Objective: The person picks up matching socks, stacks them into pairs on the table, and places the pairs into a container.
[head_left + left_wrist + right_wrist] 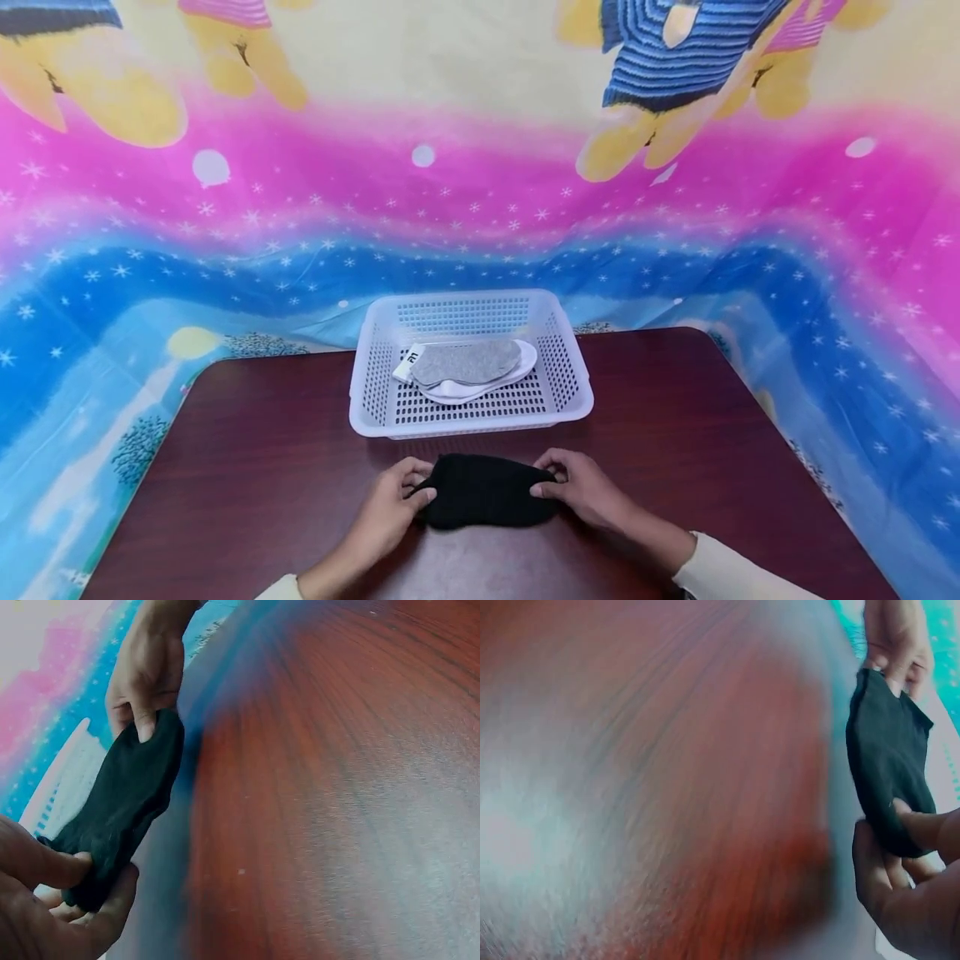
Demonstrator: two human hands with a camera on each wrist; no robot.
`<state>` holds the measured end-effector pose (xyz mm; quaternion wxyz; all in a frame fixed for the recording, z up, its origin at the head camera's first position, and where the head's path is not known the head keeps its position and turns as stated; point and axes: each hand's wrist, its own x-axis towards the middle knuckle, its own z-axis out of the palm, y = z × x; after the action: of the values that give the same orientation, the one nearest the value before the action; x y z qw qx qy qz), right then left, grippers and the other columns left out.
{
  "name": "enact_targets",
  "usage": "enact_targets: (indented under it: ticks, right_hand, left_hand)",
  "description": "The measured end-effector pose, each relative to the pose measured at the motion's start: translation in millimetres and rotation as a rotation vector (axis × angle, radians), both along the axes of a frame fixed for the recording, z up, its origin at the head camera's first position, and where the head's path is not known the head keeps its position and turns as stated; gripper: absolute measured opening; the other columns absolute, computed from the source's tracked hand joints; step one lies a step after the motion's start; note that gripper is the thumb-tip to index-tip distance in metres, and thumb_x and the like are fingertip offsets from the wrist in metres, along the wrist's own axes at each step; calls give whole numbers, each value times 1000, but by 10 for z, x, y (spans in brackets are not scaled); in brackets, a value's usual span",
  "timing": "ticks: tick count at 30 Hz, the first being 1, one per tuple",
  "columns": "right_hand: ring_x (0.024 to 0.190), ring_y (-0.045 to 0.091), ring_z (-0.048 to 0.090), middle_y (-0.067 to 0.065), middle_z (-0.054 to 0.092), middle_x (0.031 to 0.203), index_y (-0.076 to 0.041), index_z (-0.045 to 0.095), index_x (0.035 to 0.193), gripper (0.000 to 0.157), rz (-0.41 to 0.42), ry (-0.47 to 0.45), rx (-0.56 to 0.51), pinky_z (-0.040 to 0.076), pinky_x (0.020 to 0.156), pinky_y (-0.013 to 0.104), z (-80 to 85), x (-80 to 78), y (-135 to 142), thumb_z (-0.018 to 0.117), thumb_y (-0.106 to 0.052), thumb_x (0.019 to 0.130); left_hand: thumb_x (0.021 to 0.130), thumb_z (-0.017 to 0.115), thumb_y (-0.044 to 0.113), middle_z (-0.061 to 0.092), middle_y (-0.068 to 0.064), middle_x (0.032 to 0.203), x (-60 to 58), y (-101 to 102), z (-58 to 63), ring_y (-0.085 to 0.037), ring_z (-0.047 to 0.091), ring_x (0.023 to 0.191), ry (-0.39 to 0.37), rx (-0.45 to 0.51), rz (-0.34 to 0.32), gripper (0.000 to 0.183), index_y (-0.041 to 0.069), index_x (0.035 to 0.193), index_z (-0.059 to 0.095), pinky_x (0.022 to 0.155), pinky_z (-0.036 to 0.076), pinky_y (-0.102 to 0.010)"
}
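Observation:
A black sock (491,492) is stretched flat between both hands, just in front of the basket. My left hand (386,508) pinches its left end, thumb on top and fingers beneath. At the other end my right hand (588,487) pinches it the same way. Both wrist views show the sock from the side, the left wrist view with the near hand's thumb (64,866) pressed on the cloth. In the right wrist view the right hand's fingers (871,862) curl under the rounded end.
A white plastic basket (480,427) with perforated walls stands at the table's far edge. Inside it lie a grey sock (468,362) and white socks (450,390), one with dark lettering on its cuff. The dark red table (247,467) is bordered by a patterned cloth (480,200).

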<state>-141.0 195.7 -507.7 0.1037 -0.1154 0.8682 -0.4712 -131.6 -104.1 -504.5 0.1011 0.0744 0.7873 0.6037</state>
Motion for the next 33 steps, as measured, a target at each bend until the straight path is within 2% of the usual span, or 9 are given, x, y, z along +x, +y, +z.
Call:
enact_targets:
  ticks: [2, 5, 7, 10, 15, 20, 25, 29, 33]
  right_hand:
    - [73, 5, 59, 5, 66, 85, 2, 65, 98, 27, 23, -106, -139, 48, 66, 19, 27, 1, 22, 76, -15, 80]
    - [76, 8, 62, 5, 68, 87, 7, 63, 101, 31, 22, -243, -294, 52, 67, 22, 81, 7, 52, 75, -14, 81]
    - [77, 10, 63, 3, 68, 87, 8, 62, 102, 32, 18, -299, -348, 52, 67, 23, 123, 12, 63, 74, -13, 82]
    - [78, 10, 63, 2, 68, 88, 8, 61, 104, 33, 29, -335, -378, 53, 68, 24, 189, 15, 71, 74, -14, 83]
    - [81, 12, 62, 2, 68, 91, 4, 63, 107, 33, 46, -339, -332, 52, 69, 26, 350, 20, 81, 72, -19, 85]
    - [81, 14, 59, 4, 67, 92, 2, 64, 106, 31, 67, -292, -257, 49, 70, 28, 530, 21, 90, 69, -23, 88]
    - [78, 14, 55, 2, 64, 90, -1, 65, 106, 31, 71, -259, -185, 48, 68, 29, 684, 24, 112, 68, -26, 88]
    - [72, 11, 51, 0, 57, 82, -1, 65, 106, 32, 67, -241, -143, 47, 65, 27, 812, 6, 113, 71, -26, 86]
    - [73, 12, 49, 1, 56, 85, -1, 65, 107, 35, 40, -225, -128, 47, 64, 28, 926, -54, 80, 73, -26, 84]
  left_hand:
    - [86, 64, -4, 67, -14, 93, -1, -44, 40, -11, 63, 79, -98, 127, -38, 32, -12, 116, 57, 67, 54, -21]
    - [89, 63, 2, 68, -18, 103, 7, -106, 105, -15, 68, 84, -224, 261, -100, 42, -16, 125, 51, 73, 57, -27]
    - [91, 62, 7, 68, -18, 108, 12, -129, 143, -18, 68, 89, -294, 334, -125, 45, -17, 127, 49, 78, 57, -32]
    - [93, 62, 12, 67, -16, 109, 21, -144, 197, -20, 68, 91, -347, 373, -145, 47, -16, 127, 48, 80, 57, -35]
    - [93, 61, 16, 66, -14, 110, 59, -152, 330, -19, 67, 93, -396, 397, -177, 51, -15, 130, 45, 80, 56, -34]
    - [93, 61, 18, 65, -14, 117, 73, -149, 504, -17, 66, 96, -425, 413, -203, 55, -14, 134, 42, 84, 54, -34]
    - [93, 61, 20, 65, -13, 116, 49, -165, 647, -17, 66, 96, -408, 376, -179, 52, -12, 131, 46, 84, 54, -34]
    - [93, 62, 18, 66, -12, 112, 32, -188, 737, -17, 67, 93, -378, 339, -166, 47, -12, 127, 50, 83, 55, -33]
    - [93, 62, 15, 64, -13, 113, -23, -200, 841, -16, 67, 92, -360, 340, -122, 48, -14, 128, 48, 83, 55, -32]
